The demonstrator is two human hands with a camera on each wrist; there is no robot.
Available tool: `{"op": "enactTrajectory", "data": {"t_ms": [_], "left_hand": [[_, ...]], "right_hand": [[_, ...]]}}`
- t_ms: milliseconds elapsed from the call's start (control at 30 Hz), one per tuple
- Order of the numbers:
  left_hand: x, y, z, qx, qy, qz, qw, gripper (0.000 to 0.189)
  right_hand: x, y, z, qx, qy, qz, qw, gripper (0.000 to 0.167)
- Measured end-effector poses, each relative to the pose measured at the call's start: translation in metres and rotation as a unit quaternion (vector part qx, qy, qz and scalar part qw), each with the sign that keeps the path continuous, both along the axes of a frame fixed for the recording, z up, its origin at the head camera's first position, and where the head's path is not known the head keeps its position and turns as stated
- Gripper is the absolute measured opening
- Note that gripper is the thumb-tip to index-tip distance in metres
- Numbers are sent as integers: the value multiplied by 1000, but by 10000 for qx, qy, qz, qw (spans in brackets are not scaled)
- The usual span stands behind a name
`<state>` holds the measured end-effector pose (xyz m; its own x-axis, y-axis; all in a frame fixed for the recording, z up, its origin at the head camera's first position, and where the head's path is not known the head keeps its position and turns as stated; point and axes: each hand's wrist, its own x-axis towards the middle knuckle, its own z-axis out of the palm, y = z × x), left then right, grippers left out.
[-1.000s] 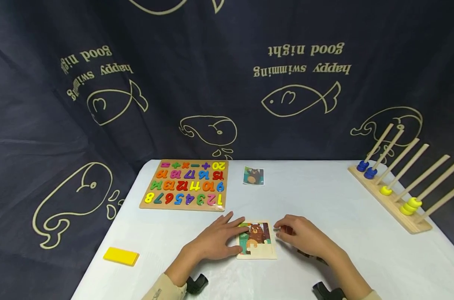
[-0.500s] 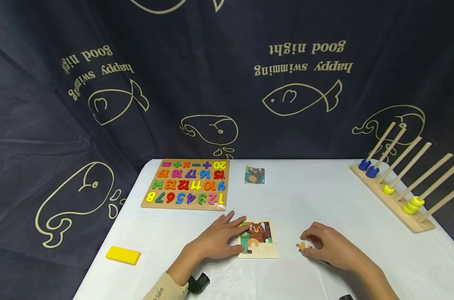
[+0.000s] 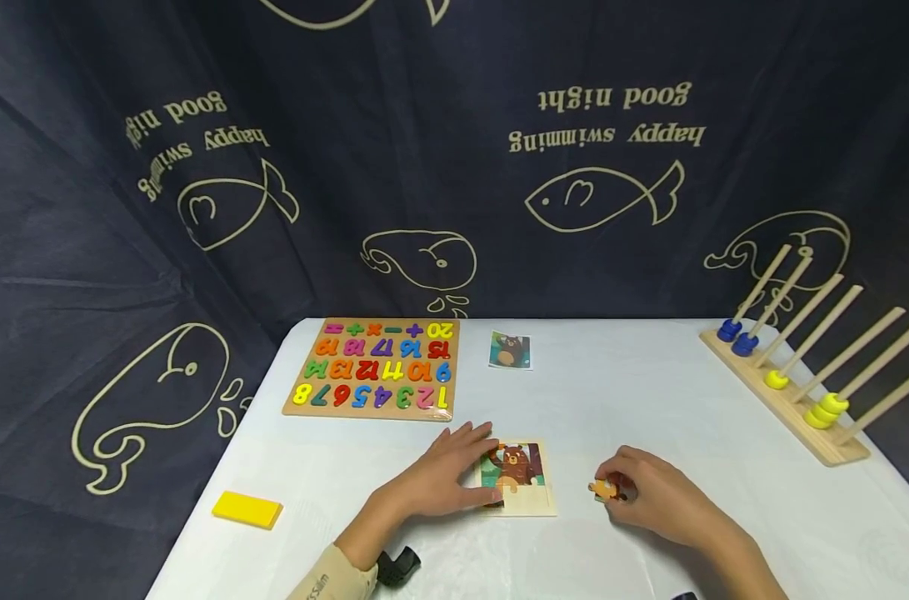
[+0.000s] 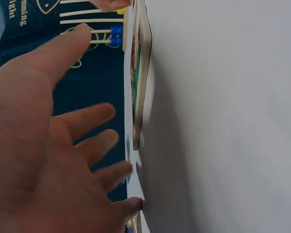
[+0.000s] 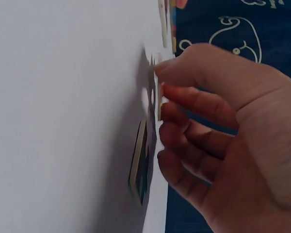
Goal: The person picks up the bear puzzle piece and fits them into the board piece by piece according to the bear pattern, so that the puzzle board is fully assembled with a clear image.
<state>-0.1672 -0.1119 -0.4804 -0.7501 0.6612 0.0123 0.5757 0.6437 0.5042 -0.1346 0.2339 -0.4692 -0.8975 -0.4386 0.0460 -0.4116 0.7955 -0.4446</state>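
Observation:
A square wooden jigsaw puzzle [image 3: 514, 479] with a bear picture lies in the head view; pale bare wood shows in its lower part. My left hand [image 3: 442, 479] is at its left side, fingers fairly straight, thumb and fingertips over its left edge. In the left wrist view that hand [image 4: 63, 136] is spread and grips nothing. To the right of the board, my right hand [image 3: 656, 496] pinches an orange puzzle piece [image 3: 602, 490]. In the right wrist view the piece [image 5: 160, 102] is a thin edge between thumb and fingers, while another puzzle piece [image 5: 139, 165] lies below the hand.
A wooden number board [image 3: 375, 371] is at the back left, with a small bear picture card [image 3: 510, 350] beside it. A yellow block [image 3: 247, 509] lies at the left. A peg rack with rings [image 3: 787, 396] stands along the right edge. A dark curtain [image 3: 424, 167] hangs behind.
My right hand has moved right, away from the board to the loose pieces, and now pinches an orange one. The left thumb has shifted slightly further over the board.

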Motion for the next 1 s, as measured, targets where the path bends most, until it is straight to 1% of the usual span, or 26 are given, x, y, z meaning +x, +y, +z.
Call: {"op": "enactTrajectory", "data": {"t_ms": [100,200,267,367,467,533,633,800,900,1000], "left_hand": [[0,1,1,200,-13,-83,9998,72],[2,2,3,188,24,-145,9997,65],[3,3,5,195,99,-146,9997,59],[4,5,8,335,126,-132,9993,49],[4,6,9,551,121,-144,9983,41],[5,7,8,587,122,-146,9981,38],[5,8,7,459,279,-177,9984,35],[6,10,7,127,631,-432,9970,37],[6,10,6,-46,760,-542,9956,38],[7,9,5,-147,809,-547,9951,37]], "right_hand": [[-2,-6,-1,-119,26,98,9999,27],[-4,-14,-1,-156,-29,167,9997,28],[-6,-21,-1,-149,-75,213,9996,27],[-8,-32,0,-151,-123,312,9993,27],[-9,-42,1,-170,-151,423,9988,27],[-10,-47,1,-211,-143,500,9984,27],[-11,-56,1,-341,-109,681,9970,27],[-14,-73,1,-415,-39,1013,9940,25],[-16,-81,2,-413,-33,1167,9923,25],[-18,-87,3,-485,-145,1271,9906,26]]}}
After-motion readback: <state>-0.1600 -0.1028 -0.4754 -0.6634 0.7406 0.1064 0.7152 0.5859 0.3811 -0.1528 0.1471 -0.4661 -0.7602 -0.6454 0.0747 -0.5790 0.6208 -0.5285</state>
